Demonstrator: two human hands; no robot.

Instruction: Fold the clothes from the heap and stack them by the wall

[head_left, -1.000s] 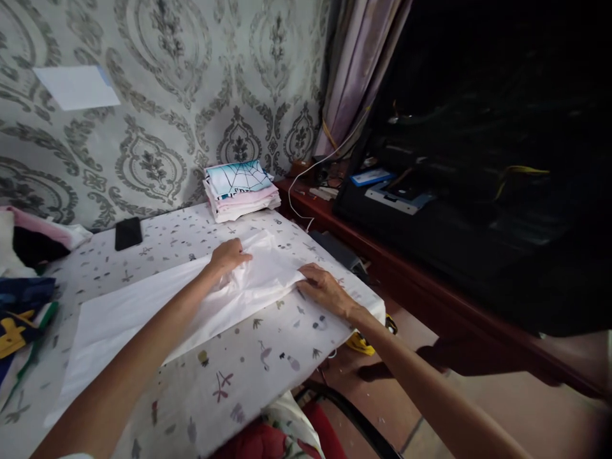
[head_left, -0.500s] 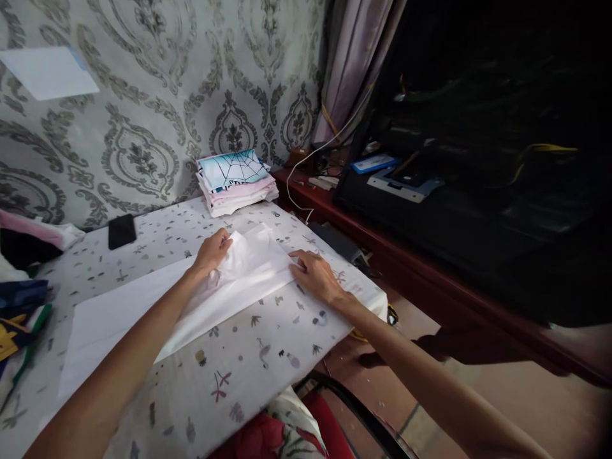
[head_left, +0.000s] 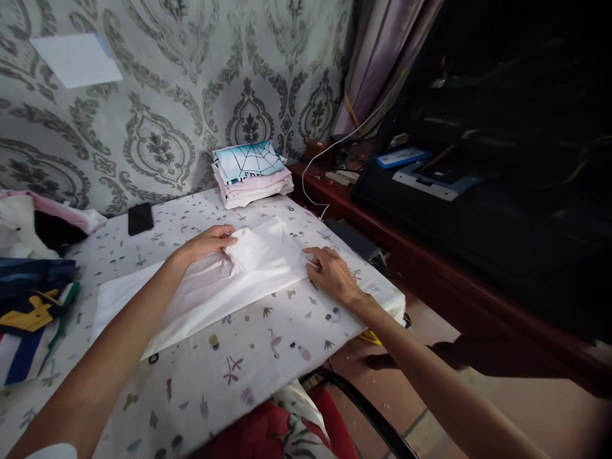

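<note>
Two hands (head_left: 208,243) (head_left: 333,275) on white cloth (head_left: 268,255), patterned tablecloth (head_left: 253,341) reaching to near edge

- A table (head_left: 248,395) wears a pale cover (head_left: 201,357) printed with small plants and other motifs; its far side runs along the wall.
- A white cloth (head_left: 268,268) lies lengthwise across the middle, flat toward the left and rumpled near its centre.
- A stack of folded clothes (head_left: 253,178) sits at the far right corner, a spider-web print on top.
- A black phone (head_left: 140,219) rests near the far edge, left of the stack.
- Loose clothes (head_left: 33,287) heap along the left side.
</note>
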